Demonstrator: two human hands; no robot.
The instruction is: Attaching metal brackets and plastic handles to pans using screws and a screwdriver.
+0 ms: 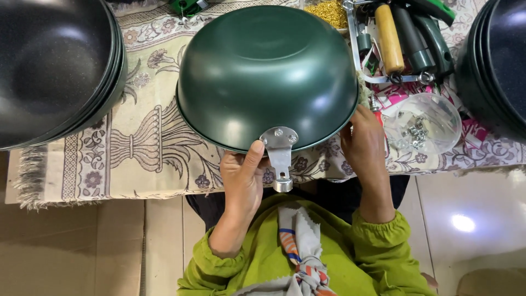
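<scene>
1. both hands met at the near rim of a dark green pan [267, 71] that lay bottom up on the patterned cloth [137, 148].
2. left hand [241, 183] gripped the rim, thumb pressed beside the silver handle bracket [280, 154] riveted to the pan.
3. right hand [364, 145] curled around the pan's right edge; its fingertips were hidden under the rim, so it seemed to be holding it.
4. just right of that hand sat a clear plastic bowl [424, 123] with small screws inside.
5. behind the bowl lay tools, among them one with a yellow handle [389, 38].
6. stacked dark pans stood at the far left [52, 66] and far right [496, 60].
7. green sleeves [383, 246] framed the lower view.
</scene>
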